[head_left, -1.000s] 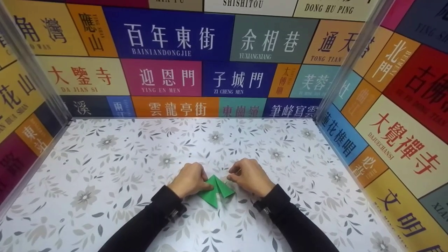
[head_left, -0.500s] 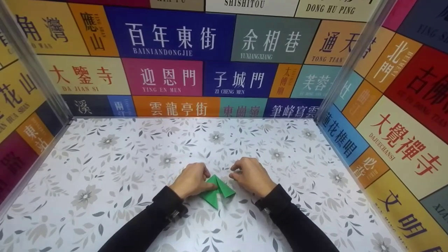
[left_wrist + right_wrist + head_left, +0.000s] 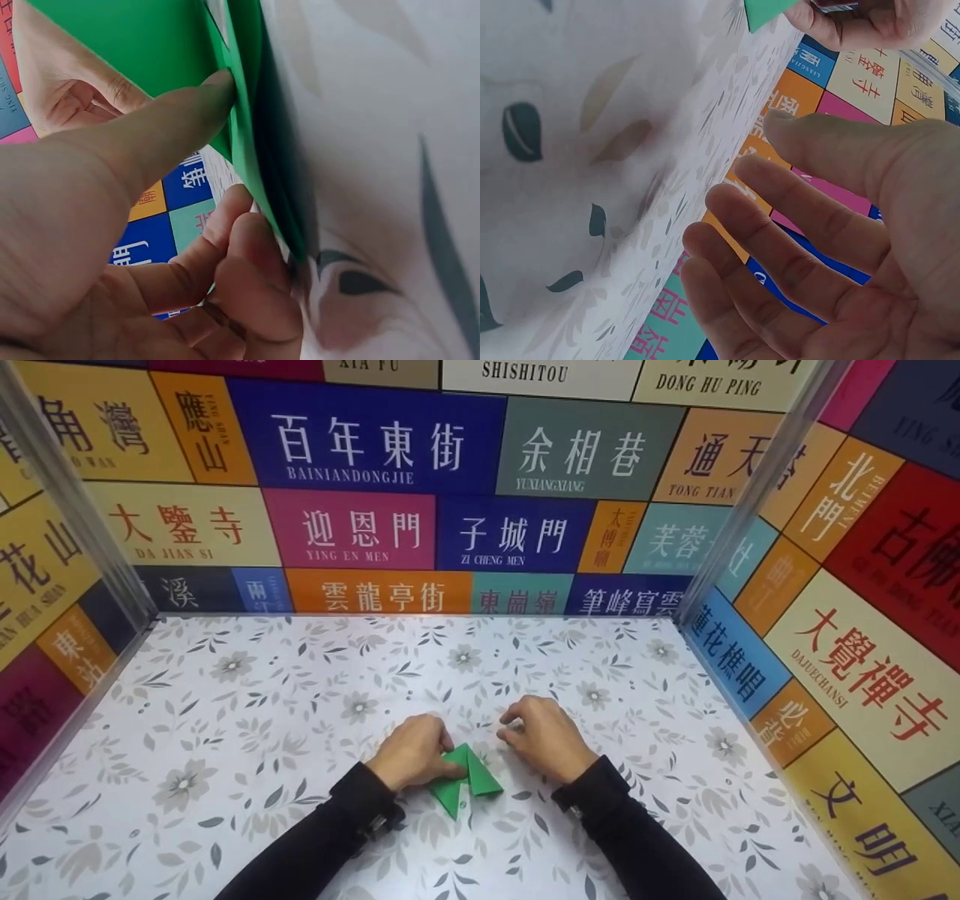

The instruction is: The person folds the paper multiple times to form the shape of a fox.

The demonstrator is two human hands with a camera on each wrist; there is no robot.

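Note:
A green folded paper (image 3: pixel 484 778) sits on the patterned tabletop, its peak pointing away from me and two pointed flaps spreading toward me. My left hand (image 3: pixel 411 751) pinches its left side. In the left wrist view the thumb lies along the folded layers of the green paper (image 3: pixel 135 41), and the curled fingers meet its lower edge near the table. My right hand (image 3: pixel 547 741) hovers to the right of the paper, apart from it and holding nothing. In the right wrist view the fingers of that hand (image 3: pixel 810 240) are loosely bent and spread a little from the thumb.
The white tabletop (image 3: pixel 300 675) carries a grey flower and leaf print. Colourful sign-covered panels (image 3: pixel 367 442) rise along its back, left and right sides, with clear corner strips (image 3: pixel 739 502) where they meet.
The green paper has turned slightly clockwise under my left hand, its near tips swinging left and closer to me. My right hand has drifted a little to the right, away from the paper.

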